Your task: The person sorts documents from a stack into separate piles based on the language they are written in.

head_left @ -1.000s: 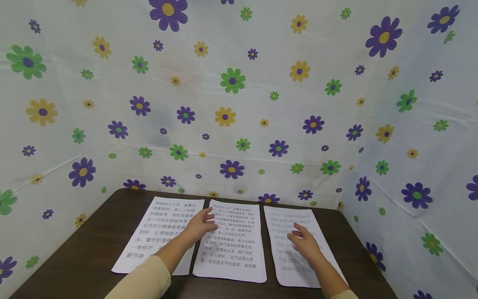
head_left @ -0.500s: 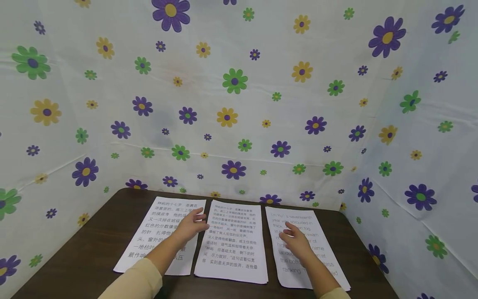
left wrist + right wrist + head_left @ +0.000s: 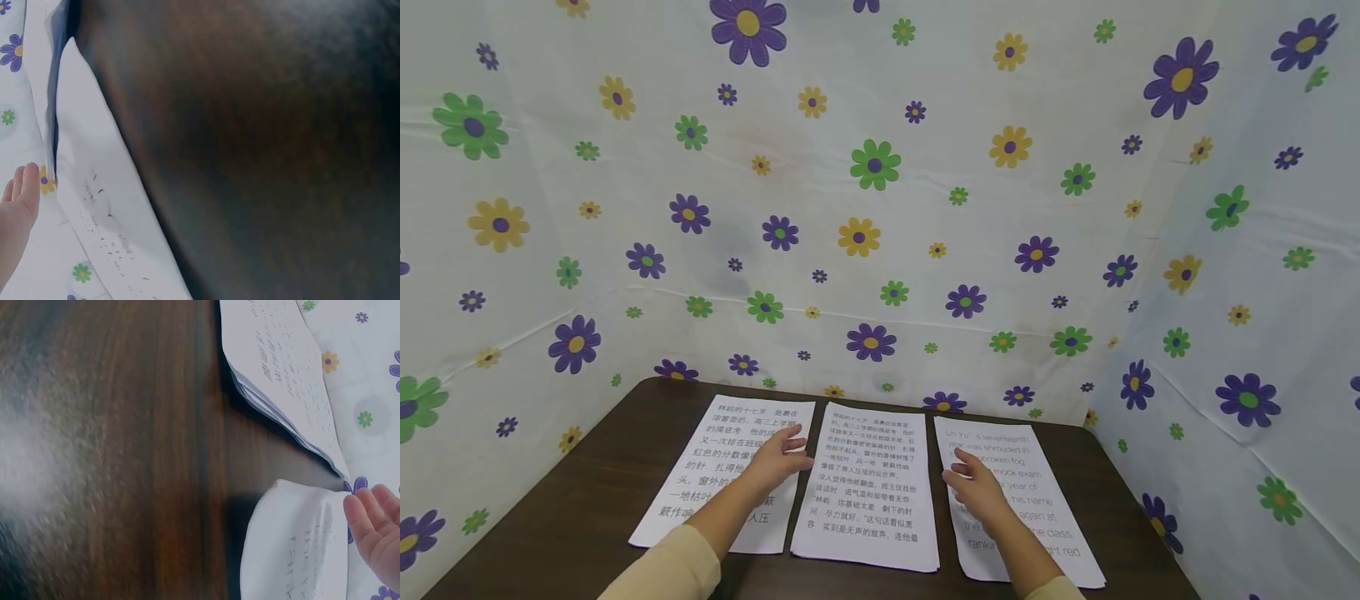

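Three stacks of printed white paper lie side by side. My left hand (image 3: pixel 772 464) is held over the right part of the left stack (image 3: pixel 681 492), its fingertips near the gap beside the middle stack (image 3: pixel 868 500). Over the left side of the right stack (image 3: pixel 1048 508), which bears English text, is my right hand (image 3: pixel 981 490). The fingers of both hands are loosely bent and hold nothing. In the left wrist view, the left hand (image 3: pixel 19 203) shows at the left edge. The right hand (image 3: pixel 378 534) appears apart from the paper at the right wrist view's lower right.
The stacks lie on a dark brown wooden table (image 3: pixel 587 467). White cloth (image 3: pixel 790 183) printed with purple, green and yellow flowers hangs behind the table and along both sides. Some sheet edges in the right wrist view are slightly fanned and curled.
My left hand has drawn back leftward from over the middle stack. My right hand has shifted left across the right stack. The paper stacks keep their places; the head view has turned slightly.
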Demonstrator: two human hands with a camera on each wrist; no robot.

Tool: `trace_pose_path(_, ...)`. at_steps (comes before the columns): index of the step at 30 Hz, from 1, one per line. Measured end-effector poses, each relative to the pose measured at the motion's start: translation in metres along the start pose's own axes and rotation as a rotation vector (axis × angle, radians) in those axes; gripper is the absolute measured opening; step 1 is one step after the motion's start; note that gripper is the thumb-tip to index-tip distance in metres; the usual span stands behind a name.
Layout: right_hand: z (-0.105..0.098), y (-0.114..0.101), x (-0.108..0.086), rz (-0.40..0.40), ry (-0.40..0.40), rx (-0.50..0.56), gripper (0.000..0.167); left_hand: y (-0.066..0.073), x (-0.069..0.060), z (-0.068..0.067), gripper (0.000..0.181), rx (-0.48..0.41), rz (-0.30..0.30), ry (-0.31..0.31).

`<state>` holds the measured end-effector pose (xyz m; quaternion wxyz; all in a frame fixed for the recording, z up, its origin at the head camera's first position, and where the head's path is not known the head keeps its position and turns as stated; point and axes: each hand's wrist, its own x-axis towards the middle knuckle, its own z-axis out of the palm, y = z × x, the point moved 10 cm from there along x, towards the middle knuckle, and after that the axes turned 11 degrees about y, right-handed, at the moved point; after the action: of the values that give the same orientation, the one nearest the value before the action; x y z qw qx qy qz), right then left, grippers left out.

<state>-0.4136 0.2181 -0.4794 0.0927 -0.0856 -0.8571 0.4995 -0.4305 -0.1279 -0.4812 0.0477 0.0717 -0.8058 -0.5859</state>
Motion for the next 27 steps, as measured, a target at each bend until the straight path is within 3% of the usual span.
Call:
trace_pose_path(7, 0.013, 0.004, -0.005, 0.020, -0.025, 0.006, 0.060, -0.013, -0.003, 0.005, 0.078, -0.004, -0.023, -0.012)
trace_pose_path(15, 0.024, 0.001, -0.010, 0.020, -0.068, 0.031, 0.061, -0.018, -0.009, 0.014, 0.080, 0.005, -0.044, -0.042)
trace_pose_path(27, 0.036, 0.010, -0.011, 0.104, -0.095, -0.002, 0.065, -0.021, -0.014, 0.025, 0.075, -0.041, -0.124, -0.062)
